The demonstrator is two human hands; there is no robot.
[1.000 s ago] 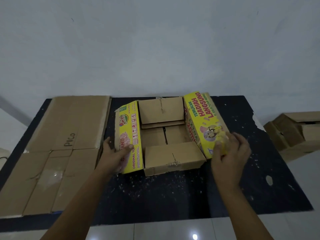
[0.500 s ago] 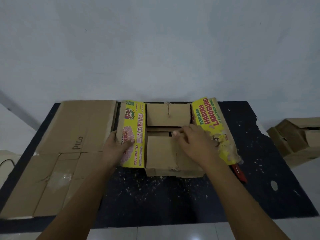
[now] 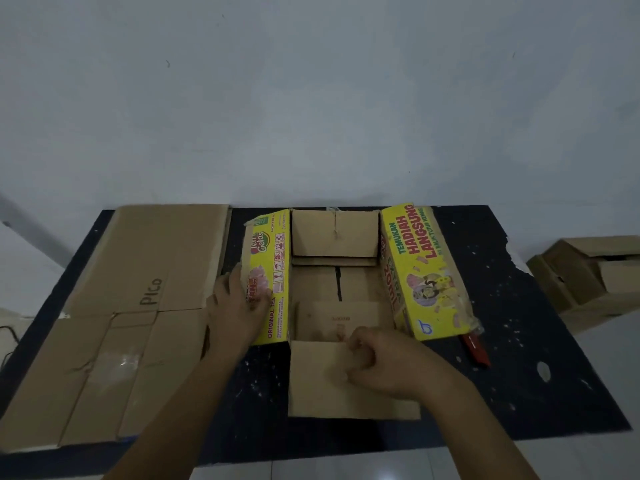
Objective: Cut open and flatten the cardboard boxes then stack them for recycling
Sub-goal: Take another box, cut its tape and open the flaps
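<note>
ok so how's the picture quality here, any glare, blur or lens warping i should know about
Head view: dim, bluish light with soft detail; the right hand gripping the plain brown near flap looks slightly smeared. A pale glare patch sits on clear tape on the flattened brown cardboard sheets. Wide-angle warping splays the black table edges outward. The yellow printed box lettering stays legible.

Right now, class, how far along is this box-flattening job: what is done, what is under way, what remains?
Done: flattened cardboard lies stacked at the mat's left. Under way: the yellow box is open, not flat; the left hand steadies its left wall while the right hand grips the near flap, folded outward. Left: flattening and stacking it, then the brown box on the right.
</note>
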